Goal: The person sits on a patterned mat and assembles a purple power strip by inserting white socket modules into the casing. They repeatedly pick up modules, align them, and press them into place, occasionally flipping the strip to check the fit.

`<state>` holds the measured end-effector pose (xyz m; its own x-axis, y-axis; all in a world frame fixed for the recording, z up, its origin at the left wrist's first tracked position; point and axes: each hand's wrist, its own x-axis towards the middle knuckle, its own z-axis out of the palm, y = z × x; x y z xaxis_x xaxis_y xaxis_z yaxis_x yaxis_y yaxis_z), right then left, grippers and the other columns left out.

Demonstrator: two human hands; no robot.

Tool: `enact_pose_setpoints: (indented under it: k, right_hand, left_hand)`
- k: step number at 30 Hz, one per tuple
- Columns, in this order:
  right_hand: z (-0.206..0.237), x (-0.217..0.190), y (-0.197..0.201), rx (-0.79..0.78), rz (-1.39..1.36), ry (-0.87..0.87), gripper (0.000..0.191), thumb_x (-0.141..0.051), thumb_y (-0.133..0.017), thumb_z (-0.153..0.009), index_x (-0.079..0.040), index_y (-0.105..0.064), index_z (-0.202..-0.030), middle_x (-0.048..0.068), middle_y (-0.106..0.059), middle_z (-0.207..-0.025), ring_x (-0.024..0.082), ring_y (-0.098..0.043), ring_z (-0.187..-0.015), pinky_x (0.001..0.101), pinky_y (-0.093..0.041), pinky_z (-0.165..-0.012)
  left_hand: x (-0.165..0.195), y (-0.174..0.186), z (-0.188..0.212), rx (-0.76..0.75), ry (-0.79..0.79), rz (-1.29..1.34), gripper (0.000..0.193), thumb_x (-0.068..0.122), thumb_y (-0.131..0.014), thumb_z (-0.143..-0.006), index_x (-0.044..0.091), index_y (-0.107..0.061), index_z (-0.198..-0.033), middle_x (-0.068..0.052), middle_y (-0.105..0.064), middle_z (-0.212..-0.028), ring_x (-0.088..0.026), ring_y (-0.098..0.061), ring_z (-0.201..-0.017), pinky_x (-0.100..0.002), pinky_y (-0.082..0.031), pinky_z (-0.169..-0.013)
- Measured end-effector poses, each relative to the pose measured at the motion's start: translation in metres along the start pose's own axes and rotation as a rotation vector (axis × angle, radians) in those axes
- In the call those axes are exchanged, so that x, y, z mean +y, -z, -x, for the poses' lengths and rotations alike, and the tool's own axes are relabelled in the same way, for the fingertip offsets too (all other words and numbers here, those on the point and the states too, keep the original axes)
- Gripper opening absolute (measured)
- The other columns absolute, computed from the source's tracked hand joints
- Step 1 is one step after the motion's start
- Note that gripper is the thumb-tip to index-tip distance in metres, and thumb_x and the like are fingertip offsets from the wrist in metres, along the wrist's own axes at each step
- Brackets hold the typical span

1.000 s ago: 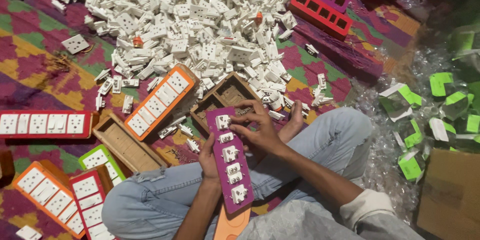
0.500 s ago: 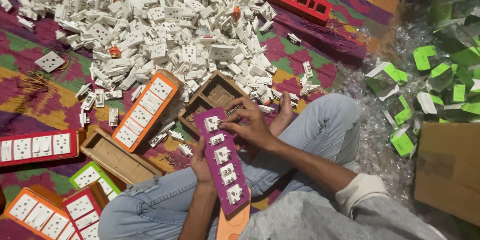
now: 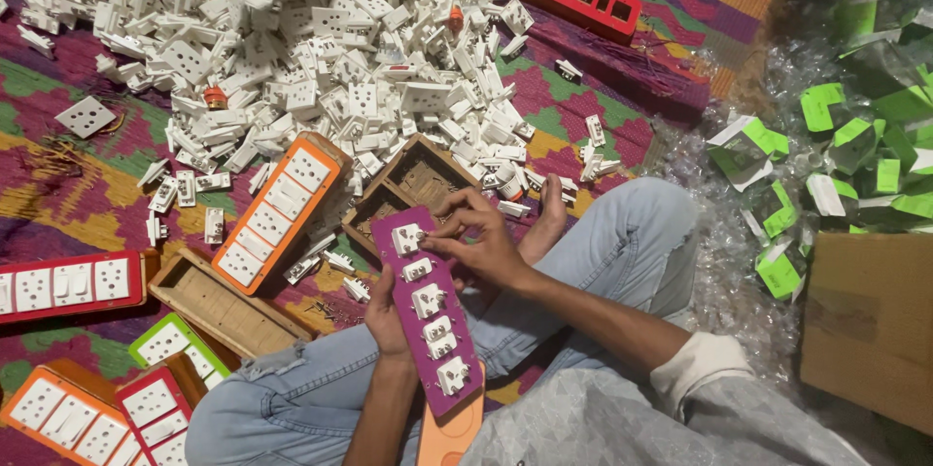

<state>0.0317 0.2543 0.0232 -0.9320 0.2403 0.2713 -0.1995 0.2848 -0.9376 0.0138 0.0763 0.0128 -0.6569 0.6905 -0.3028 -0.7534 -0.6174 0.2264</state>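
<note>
Fingers: those of the left hand (image 3: 387,312) are curled under the left edge of the long purple plastic switch plate (image 3: 429,310), gripping it; the fingertips of the right hand (image 3: 483,238) are pinched narrowly at a small white socket module (image 3: 407,237) seated in the plate's top slot.
Far left: a red switch board with white sockets (image 3: 70,284) is laid on the patterned woven mat (image 3: 58,174).
Left of centre: an orange-rimmed switch board (image 3: 279,210) is rested beside an empty wooden box (image 3: 222,305).
Centre: the purple plate is held over the lap, above blue jeans (image 3: 622,242); a second open wooden box (image 3: 413,180) is seen just beyond it.
Behind: a large heap of loose white socket parts (image 3: 292,38) is spread across the mat.
Right: green-and-white folded cartons (image 3: 855,155) are scattered beside a brown cardboard box (image 3: 870,325).
</note>
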Motion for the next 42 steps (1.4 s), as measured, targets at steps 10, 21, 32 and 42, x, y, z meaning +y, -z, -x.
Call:
enact_pose_setpoints:
  k: [10,21,32,42]
  right_hand:
    - [0.004,-0.005,-0.006,-0.078,-0.083,-0.297,0.026,-0.014,-0.081,-0.085,-0.009,-0.077,-0.111,0.005,-0.065,-0.122,0.010,-0.065,-0.094,0.0238,-0.054,-0.077]
    - [0.007,-0.008,-0.010,-0.037,-0.204,-0.327,0.045,-0.014,-0.081,-0.083,-0.011,-0.064,-0.124,0.004,-0.068,-0.119,0.009,-0.067,-0.099,0.0241,-0.057,-0.079]
    - [0.005,0.002,-0.013,0.008,-0.244,-0.349,0.032,-0.011,-0.079,-0.086,-0.011,-0.064,-0.114,0.005,-0.072,-0.111,0.012,-0.071,-0.098,0.0277,-0.058,-0.087]
    - [-0.003,-0.002,-0.020,-0.048,-0.156,-0.204,0.016,-0.004,-0.078,-0.088,-0.001,-0.076,-0.103,0.008,-0.069,-0.111,0.012,-0.070,-0.095,0.0263,-0.059,-0.080]
  left_hand:
    - [0.000,0.000,0.001,-0.043,-0.079,0.033,0.057,0.041,-0.043,-0.106,-0.003,-0.049,-0.142,-0.026,-0.070,-0.113,-0.038,-0.075,-0.087,-0.045,-0.064,-0.072]
    - [0.002,0.000,0.001,-0.011,-0.054,0.025,0.065,0.046,-0.041,-0.104,-0.008,-0.051,-0.139,-0.027,-0.070,-0.116,-0.038,-0.073,-0.089,-0.044,-0.063,-0.075]
    - [0.005,0.010,-0.004,-0.024,-0.088,0.010,0.056,0.035,-0.052,-0.098,0.000,-0.047,-0.142,-0.022,-0.070,-0.117,-0.030,-0.075,-0.092,-0.043,-0.065,-0.077]
    - [0.006,0.019,-0.011,0.016,0.009,0.067,0.058,0.046,-0.048,-0.102,-0.002,-0.054,-0.135,-0.020,-0.072,-0.104,-0.030,-0.076,-0.080,-0.039,-0.065,-0.071]
